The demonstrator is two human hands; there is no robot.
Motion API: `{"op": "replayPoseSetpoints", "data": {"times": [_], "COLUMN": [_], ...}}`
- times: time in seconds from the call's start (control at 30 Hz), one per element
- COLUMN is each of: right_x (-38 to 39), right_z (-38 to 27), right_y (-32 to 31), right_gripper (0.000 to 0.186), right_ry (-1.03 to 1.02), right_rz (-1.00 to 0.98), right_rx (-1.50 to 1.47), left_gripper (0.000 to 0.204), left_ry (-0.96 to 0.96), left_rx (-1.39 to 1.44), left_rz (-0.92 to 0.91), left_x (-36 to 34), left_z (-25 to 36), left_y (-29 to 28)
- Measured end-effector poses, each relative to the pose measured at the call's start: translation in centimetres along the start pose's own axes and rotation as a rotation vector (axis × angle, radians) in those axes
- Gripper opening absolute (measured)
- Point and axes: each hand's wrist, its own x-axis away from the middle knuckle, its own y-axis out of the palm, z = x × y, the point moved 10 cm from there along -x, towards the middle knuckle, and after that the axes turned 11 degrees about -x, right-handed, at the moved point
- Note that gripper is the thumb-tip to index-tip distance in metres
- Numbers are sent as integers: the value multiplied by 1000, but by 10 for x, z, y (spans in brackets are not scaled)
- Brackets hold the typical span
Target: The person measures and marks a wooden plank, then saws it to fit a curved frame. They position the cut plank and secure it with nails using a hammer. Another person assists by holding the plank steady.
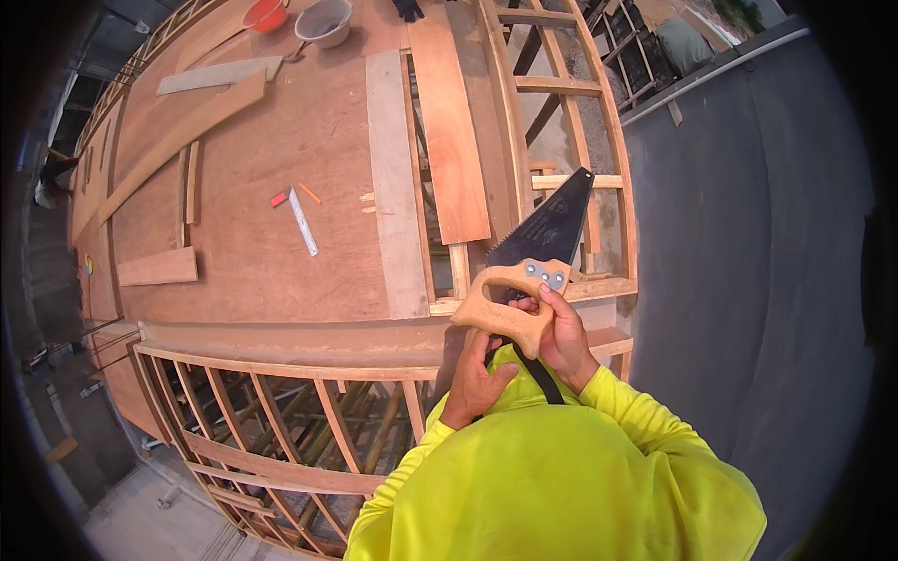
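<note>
My right hand [566,341] grips the wooden handle [505,318] of a hand saw, whose dark toothed blade [547,220] points up and right over the timber frame. My left hand [475,383] is just below the handle's left end, fingers bent and pressed together, thumb out; what they hold is hidden. A black strap [543,383] hangs between my hands, over my yellow top. On the plywood panel [253,252] to the upper left lie a try square [301,222] with a red handle and an orange pencil [311,194].
Loose boards [449,140] and strips lie on the panel. An orange bucket [265,15], a grey bucket [324,28] and dark gloves [408,11] are at the back. Open slatted framing [327,421] spans below. A grey wall [748,280] stands right. A person's leg [54,178] shows far left.
</note>
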Motion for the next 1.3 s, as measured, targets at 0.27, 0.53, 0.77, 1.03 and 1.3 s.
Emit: {"op": "replayPoseSetpoints", "data": {"times": [0.27, 0.53, 0.77, 1.03, 1.3], "right_x": [8, -18, -56, -74, -133], "right_z": [-135, -196, -240, -300, -280], "right_y": [-141, -193, -97, 47, 108], "right_gripper": [23, 9, 30, 77, 62], "right_ry": [-343, -363, -474, -649, -698], "right_rz": [360, 529, 489, 161, 97], "right_rx": [292, 106, 8, 492, 674], "left_gripper": [43, 17, 16, 16, 20], "left_ry": [-352, -578, -759, -479, -364], "left_rx": [-778, -507, -282, -481, -717], "left_rz": [-229, -338, -371, -464, -484], "left_x": [45, -1, -64, -140, -215], "left_z": [-137, -164, -66, 66, 113], "left_y": [-56, -53, -66, -58, -66]}}
